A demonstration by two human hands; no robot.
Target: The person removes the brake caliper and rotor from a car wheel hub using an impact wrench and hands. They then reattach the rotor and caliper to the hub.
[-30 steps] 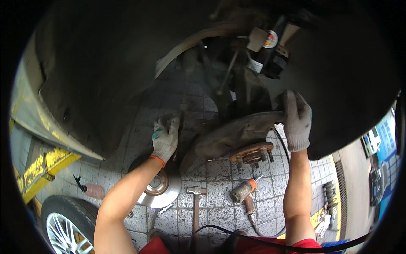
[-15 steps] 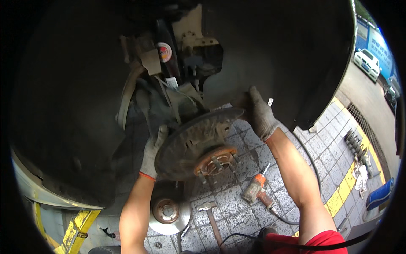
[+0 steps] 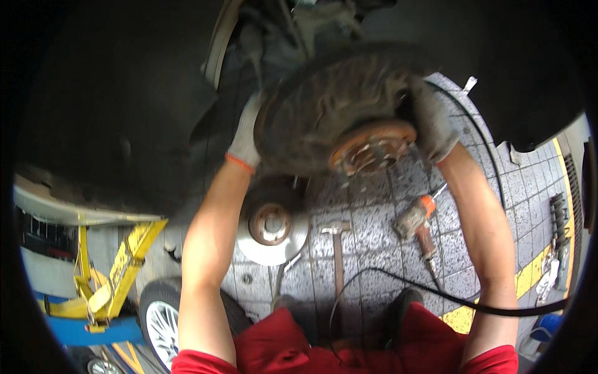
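A dark, rusty brake dust shield (image 3: 311,118) hangs inside the wheel arch, with an orange-rusted wheel hub (image 3: 374,146) and its studs facing me. My left hand (image 3: 248,134), in a grey knit glove with an orange cuff, grips the shield's left rim; its fingers go out of sight behind it. At the right side, close to the hub, my gloved right hand (image 3: 434,121) is closed on the shield's edge, blurred by motion. Above the shield, suspension parts (image 3: 311,25) run up into the dark arch.
On the tiled floor lie a brake disc (image 3: 272,240), a hammer (image 3: 338,255) and an orange-and-grey impact wrench (image 3: 416,221) with its hose. A wheel (image 3: 162,327) and yellow lift arm (image 3: 121,271) stand left. A black cable (image 3: 473,305) crosses before me.
The view has tipped downward, so shield and hub appear higher and larger. My right hand has shifted from the shield's upper right edge to beside the hub; the left stays on the left rim.
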